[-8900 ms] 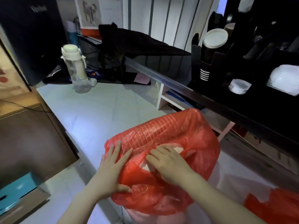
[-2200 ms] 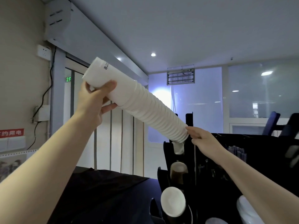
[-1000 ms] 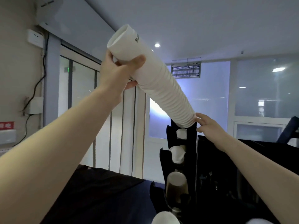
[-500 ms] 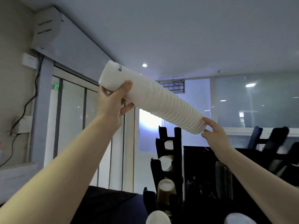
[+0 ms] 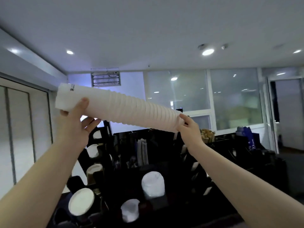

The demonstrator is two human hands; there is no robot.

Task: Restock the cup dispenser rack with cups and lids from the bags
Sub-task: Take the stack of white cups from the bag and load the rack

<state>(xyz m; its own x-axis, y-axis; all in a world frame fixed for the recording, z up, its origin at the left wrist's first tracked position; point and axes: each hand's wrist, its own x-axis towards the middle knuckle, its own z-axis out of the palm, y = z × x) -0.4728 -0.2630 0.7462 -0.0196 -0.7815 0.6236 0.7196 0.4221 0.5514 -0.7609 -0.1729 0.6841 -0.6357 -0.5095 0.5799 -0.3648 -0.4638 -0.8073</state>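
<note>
Left hand (image 5: 77, 122) grips cup stack (image 5: 118, 109); right hand (image 5: 189, 129) pinches narrow end; rack (image 5: 148, 162) dark, indistinct.

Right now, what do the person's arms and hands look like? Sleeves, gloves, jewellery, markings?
Both forearms are bare as far as the frame shows: no sleeve reaches the visible part of either arm. The left hand and right hand wear no gloves. No watch, bracelet or ring shows on either wrist or on the visible fingers, and no markings or tape. The upper arms lie outside the view.
</note>
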